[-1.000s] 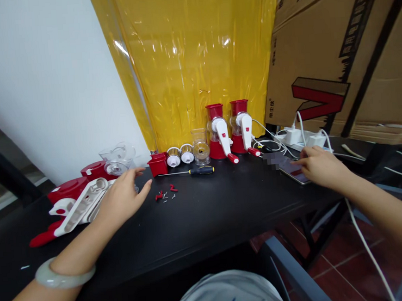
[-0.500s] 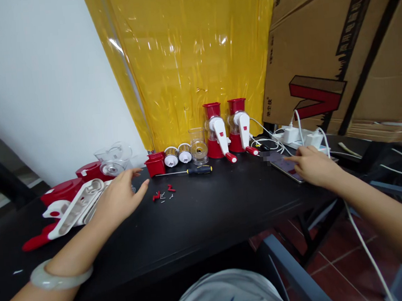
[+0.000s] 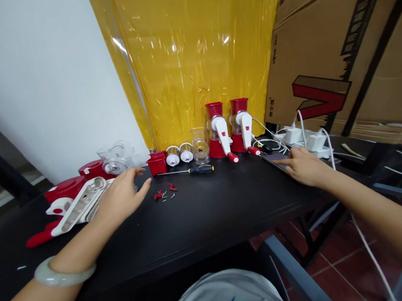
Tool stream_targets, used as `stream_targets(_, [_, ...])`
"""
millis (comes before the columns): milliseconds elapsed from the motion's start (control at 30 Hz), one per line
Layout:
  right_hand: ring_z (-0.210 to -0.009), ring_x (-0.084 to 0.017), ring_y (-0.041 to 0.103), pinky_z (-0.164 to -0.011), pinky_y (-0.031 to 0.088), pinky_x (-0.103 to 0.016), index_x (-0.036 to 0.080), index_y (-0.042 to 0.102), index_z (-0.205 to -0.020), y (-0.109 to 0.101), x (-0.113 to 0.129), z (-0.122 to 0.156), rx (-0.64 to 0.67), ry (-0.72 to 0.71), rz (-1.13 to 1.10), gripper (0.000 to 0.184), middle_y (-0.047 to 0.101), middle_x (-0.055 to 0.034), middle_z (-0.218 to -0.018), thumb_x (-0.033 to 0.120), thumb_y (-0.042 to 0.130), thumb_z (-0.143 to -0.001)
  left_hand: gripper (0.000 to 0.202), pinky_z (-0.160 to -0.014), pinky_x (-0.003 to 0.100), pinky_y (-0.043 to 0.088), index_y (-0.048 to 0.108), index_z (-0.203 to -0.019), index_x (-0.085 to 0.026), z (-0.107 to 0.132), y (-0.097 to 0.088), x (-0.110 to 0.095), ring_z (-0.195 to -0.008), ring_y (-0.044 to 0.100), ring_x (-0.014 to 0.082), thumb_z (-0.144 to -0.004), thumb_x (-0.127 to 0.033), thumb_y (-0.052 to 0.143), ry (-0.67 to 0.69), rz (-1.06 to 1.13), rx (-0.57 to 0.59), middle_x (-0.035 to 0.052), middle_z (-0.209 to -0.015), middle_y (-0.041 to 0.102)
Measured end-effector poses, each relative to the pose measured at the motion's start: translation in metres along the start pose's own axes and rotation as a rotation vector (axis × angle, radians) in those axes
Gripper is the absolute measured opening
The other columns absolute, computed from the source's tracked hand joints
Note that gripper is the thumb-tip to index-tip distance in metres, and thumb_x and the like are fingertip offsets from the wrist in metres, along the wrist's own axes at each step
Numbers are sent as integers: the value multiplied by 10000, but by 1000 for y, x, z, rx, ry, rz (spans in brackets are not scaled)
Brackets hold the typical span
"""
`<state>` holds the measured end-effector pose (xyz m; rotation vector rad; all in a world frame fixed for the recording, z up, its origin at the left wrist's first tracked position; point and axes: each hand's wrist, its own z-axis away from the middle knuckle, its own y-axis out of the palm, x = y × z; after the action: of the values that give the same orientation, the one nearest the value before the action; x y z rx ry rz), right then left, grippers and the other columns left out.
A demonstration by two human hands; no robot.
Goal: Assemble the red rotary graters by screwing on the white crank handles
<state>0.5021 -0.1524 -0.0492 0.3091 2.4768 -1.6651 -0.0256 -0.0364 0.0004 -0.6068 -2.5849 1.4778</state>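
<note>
Right hand at flat device; left hand open and holding nothing

Nearest the viewer, a pale bangle (image 3: pixel 65 272) circles the left wrist. The left hand (image 3: pixel 122 193) is open, thumb spread from the fingers, its grip unoccupied. It is positioned over the table (image 3: pixel 199 220), just beside white crank arms (image 3: pixel 82 204), one with a red handle.

The right hand (image 3: pixel 303 168) is at a dark-screened flat device (image 3: pixel 274 157) lying on the table's right side. One finger extends over the screen; the other fingers are partly hidden, so whether they are closed on the edge cannot be told.

Mid-table, between the hands, small red parts (image 3: pixel 158 195) lie with loose screws (image 3: pixel 164 196). Beyond them rests a screwdriver (image 3: pixel 201 169), shaft pointing left.

Behind that stand red hoppers (image 3: pixel 157 164), two drums (image 3: pixel 186 153), a clear housing (image 3: pixel 201 151) and two upright red-and-white grinders (image 3: pixel 216 133). A power strip (image 3: pixel 322 152) with white adapters sits past the right hand.

Farthest back: a yellow plastic curtain (image 3: pixel 196 53) and, at right, a cardboard box (image 3: pixel 318 44).
</note>
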Motion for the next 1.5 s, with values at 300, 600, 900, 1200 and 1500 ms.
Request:
stream_targets(300, [-942, -295, 540, -873, 461, -421, 169, 708, -1274, -6, -10, 9, -36, 37, 23, 463, 578, -157, -1002, 265, 389, -953, 504, -1012, 471, 493, 596, -1245, -161, 0, 1, 1, -1158, 646, 340, -930, -530, 462, 11, -15, -15, 157, -1239, 688])
stream_targets(600, [-939, -300, 538, -908, 426, -427, 212, 748, -1263, -12, -21, 22, 87, 53, 74, 484, 580, -182, -1012, 220, 357, -977, 516, -1020, 485, 493, 601, -1236, -169, 0, 1, 3, -1151, 652, 347, -917, -550, 464, 1, -8, -11, 152, -1237, 688])
stream_targets(900, [-974, -314, 555, -888, 437, -431, 241, 698, -1335, -8, -18, 18, 150, 97, 82, 472, 584, -186, -1053, 259, 383, -985, 512, -1033, 468, 474, 594, -1240, -130, 1, -5, -4, -1162, 637, 338, -925, -517, 481, -15, -18, 27, 160, -1256, 678])
stream_targets(1200, [-978, -313, 556, -903, 430, -425, 188, 707, -1320, -10, -14, 12, 140, 78, 92, 466, 593, -195, -1052, 228, 404, -968, 478, -1005, 471, 486, 609, -1199, -155, 1, -3, -1, -1149, 645, 339, -925, -520, 467, -4, -36, 11, 147, -1219, 692])
stream_targets(1500, [-965, -298, 547, -880, 425, -404, 226, 768, -1218, -13, -15, 16, 158, 73, 93, 436, 595, -175, -1022, 240, 406, -975, 450, -968, 478, 500, 630, -1161, -191, 0, -2, -2, -1114, 655, 344, -924, -529, 451, 9, -35, 8, 135, -1183, 700])
